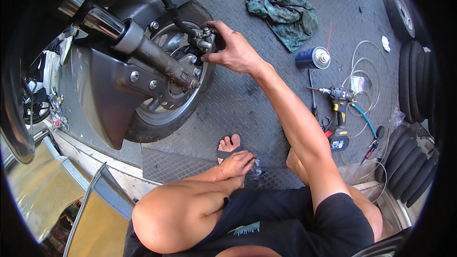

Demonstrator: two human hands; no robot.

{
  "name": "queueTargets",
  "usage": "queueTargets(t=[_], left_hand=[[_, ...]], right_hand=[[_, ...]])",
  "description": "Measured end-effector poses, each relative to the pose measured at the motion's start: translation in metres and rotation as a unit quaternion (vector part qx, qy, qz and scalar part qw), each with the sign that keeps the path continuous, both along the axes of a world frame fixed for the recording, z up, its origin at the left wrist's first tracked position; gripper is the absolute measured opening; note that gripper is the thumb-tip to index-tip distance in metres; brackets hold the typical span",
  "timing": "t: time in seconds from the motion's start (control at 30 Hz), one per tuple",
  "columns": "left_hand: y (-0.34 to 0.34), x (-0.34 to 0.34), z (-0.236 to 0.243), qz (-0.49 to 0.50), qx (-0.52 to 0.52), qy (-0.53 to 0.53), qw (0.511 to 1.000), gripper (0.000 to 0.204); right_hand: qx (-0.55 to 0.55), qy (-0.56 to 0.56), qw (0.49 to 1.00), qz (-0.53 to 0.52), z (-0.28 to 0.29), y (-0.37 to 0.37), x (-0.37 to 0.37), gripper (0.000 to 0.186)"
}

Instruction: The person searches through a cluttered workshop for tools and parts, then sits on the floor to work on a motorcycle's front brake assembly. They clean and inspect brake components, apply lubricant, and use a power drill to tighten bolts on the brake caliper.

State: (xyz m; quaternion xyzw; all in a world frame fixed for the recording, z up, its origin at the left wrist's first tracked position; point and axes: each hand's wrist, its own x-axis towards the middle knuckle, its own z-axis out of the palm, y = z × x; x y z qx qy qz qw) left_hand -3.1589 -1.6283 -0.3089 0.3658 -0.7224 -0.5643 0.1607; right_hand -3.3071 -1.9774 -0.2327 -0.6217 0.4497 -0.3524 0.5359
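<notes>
My right hand (233, 50) reaches forward with fingers and thumb spread round the brake caliper (205, 43) on the front wheel (193, 100) of a scooter or motorcycle. The palm hides part of the caliper. A dark hose (166, 2) runs down to it, and the brake disc (173, 100) sits behind the fork leg (154, 54). My left hand (236, 164) is low between my knees, above my sandalled foot (229, 143). Its fingers are curled closed at a crumpled clear plastic wrapper (256, 169).
Right of my arm are a blue spray can (312, 59) with a red straw, a cordless impact driver (340, 114), a screwdriver (313, 95) and a coiled clear hose (376, 66). A stained rag (285, 14) lies ahead. Tyres (412, 162) line the right side; a glass-panelled case (95, 200) stands left.
</notes>
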Motion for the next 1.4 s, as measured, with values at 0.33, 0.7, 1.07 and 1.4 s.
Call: queueTargets(t=[0.33,0.7,1.07,1.4], left_hand=[[0.006,0.002,-0.008,0.039,-0.006,0.01,0.999,0.016],[0.004,0.002,-0.004,0.042,-0.011,0.005,0.999,0.017],[0.003,0.002,-0.002,0.035,-0.007,0.004,0.999,0.021],[0.005,-0.002,-0.005,0.047,0.002,0.005,0.999,0.016]], right_hand=[[0.231,-0.296,0.925,-0.059,-0.028,-0.009,-0.014,0.055],[0.216,-0.29,0.932,-0.022,-0.024,-0.003,-0.006,0.061],[0.005,0.05,0.997,0.064,0.017,-0.012,0.007,0.074],[0.032,0.036,0.994,0.101,0.023,0.001,-0.002,0.077]])
